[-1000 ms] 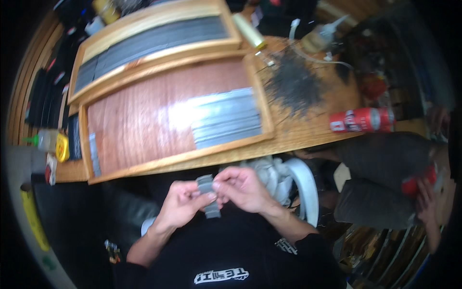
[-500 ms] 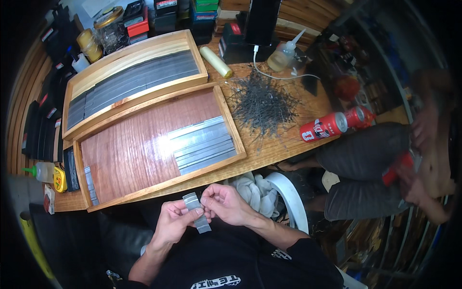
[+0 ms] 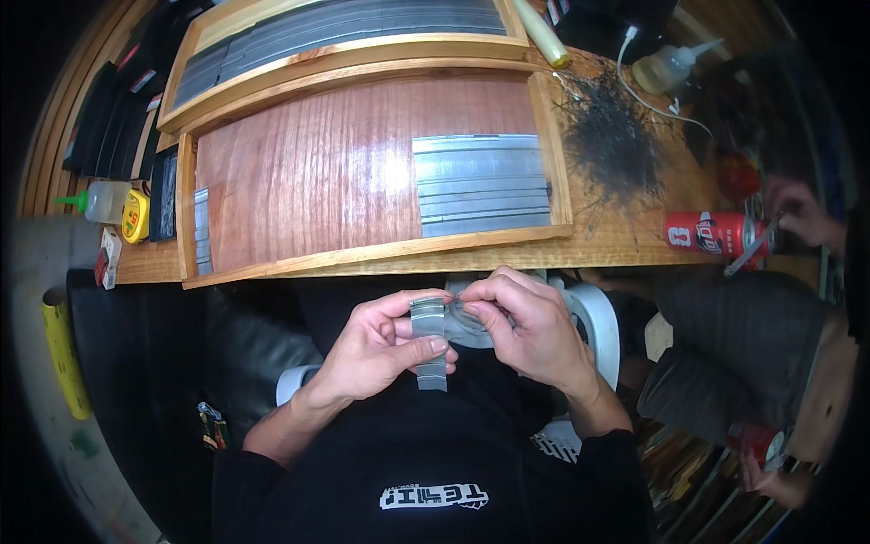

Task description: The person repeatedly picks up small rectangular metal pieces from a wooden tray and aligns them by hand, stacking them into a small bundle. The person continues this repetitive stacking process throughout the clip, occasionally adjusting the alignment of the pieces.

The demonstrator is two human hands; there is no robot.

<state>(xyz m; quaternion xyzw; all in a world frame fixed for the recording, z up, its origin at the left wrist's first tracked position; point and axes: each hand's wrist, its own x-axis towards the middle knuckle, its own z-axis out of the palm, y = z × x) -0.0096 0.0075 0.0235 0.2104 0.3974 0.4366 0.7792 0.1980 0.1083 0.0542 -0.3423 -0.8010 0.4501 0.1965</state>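
Since the earlier frame both hands have risen toward the near tray point(image 3: 381, 258), holding few strips point(image 3: 480, 186) laid at right; left hand point(image 3: 376, 349) pinches a grey strip point(image 3: 429, 343), right hand point(image 3: 521, 326) nips its top.

Bright, even light falls from above on the counter point(image 3: 634, 240), and the grey strips in the wooden tray point(image 3: 362, 263) give a soft glare. Below the counter's near edge the scene is dim, the dark clothing nearly featureless. Straight edges bow toward the rim, where the picture fades to black corners. The middle is sharp; the far right side is blurred.
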